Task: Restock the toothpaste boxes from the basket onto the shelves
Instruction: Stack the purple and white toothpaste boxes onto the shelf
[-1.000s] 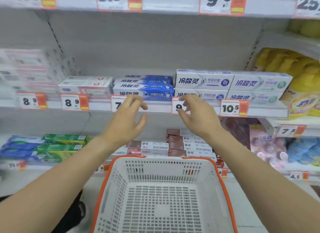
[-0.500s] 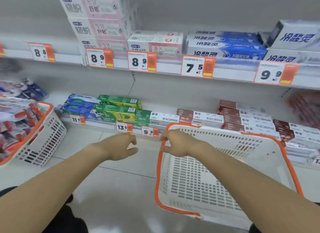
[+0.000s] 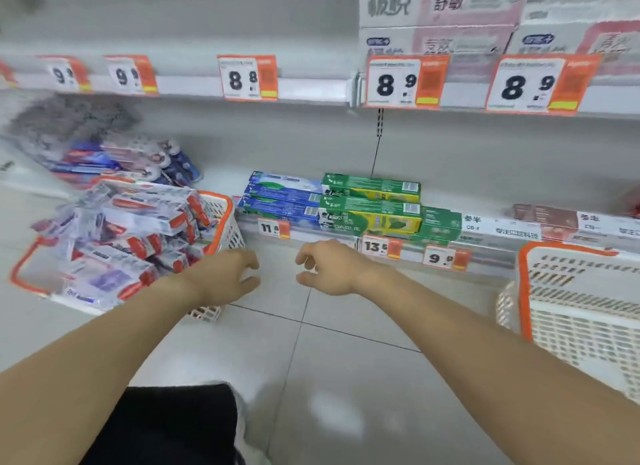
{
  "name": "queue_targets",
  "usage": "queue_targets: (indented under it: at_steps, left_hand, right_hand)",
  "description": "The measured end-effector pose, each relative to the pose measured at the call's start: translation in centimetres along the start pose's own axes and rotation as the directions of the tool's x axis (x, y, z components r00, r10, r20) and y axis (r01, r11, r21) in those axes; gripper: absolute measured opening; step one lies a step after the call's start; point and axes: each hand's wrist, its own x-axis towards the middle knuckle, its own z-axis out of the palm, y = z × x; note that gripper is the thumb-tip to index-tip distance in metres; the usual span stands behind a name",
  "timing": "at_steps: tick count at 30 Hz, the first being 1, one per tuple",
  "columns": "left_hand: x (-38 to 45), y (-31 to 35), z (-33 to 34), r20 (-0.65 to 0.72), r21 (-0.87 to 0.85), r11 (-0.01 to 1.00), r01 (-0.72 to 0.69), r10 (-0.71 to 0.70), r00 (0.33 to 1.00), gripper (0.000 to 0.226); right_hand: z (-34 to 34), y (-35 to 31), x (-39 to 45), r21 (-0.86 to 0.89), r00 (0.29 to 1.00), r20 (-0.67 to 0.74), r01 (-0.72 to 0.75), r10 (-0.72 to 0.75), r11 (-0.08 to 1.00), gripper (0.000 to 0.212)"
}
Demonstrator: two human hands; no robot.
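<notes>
Head view: my left hand [image 3: 225,279] and right hand [image 3: 332,269] hover apart over the floor, fingers loosely curled, holding nothing; the basket [image 3: 227,222] heaped with toothpaste boxes [image 3: 138,222] sits just left; 1 empty basket [image 3: 575,312] stands right.

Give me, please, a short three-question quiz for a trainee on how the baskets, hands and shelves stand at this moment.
1. True or false: the right hand grips the white basket on the right.
2. Which basket holds toothpaste boxes? A) the full basket on the left B) the right one
3. Fill in: the green boxes sit above the price tag reading ____.

Key: 1 false, both it and the left hand hold nothing; 2 A; 3 13.5.
</notes>
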Motion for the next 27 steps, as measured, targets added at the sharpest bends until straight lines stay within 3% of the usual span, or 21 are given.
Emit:
queue_targets:
  at_steps: [2,5,9,14,21,24,27]
  left_hand:
    - [0.3,-3.5,0.1,-0.024,0.064,0.998,-0.003,0.004,1.000,0.038]
    - [0.2,-7.8,1.1,-0.168,0.054,0.998,0.024,-0.014,0.986,0.034]
    - [-1.3,-12.3,2.5,-0.156,0.029,0.999,0.045,-0.040,0.987,0.023]
    - [-4.6,-17.5,2.1,-0.210,-0.145,0.981,0.130,-0.159,0.965,0.038]
    - [-5.5,-25.1,3.8,-0.268,-0.175,0.964,0.200,-0.242,0.932,0.065]
    - [-4.5,-28.5,5.7,-0.192,-0.184,0.966,0.183,-0.218,0.957,0.075]
    - [-3.2,-31.5,6.3,-0.070,-0.168,0.981,0.093,-0.106,0.992,0.092]
  right_hand:
    - [1.7,-2.8,2.1,0.008,1.000,-0.021,-0.019,0.019,1.000,0.038]
    - [4.7,-7.3,5.3,0.035,0.997,-0.046,-0.057,0.059,0.998,0.036]
    - [8.6,-12.3,7.9,0.126,0.984,-0.133,-0.099,0.116,0.987,0.028]
    - [11.1,-16.2,9.3,0.093,0.987,-0.111,-0.103,0.113,0.990,0.026]
    - [12.9,-20.1,15.6,0.069,0.984,-0.173,-0.023,0.035,0.997,0.024]
    - [14.0,-21.4,20.0,0.091,0.988,-0.152,0.004,0.010,0.996,0.041]
    - [15.4,-22.5,22.7,0.083,1.000,-0.022,0.003,-0.001,0.997,0.087]
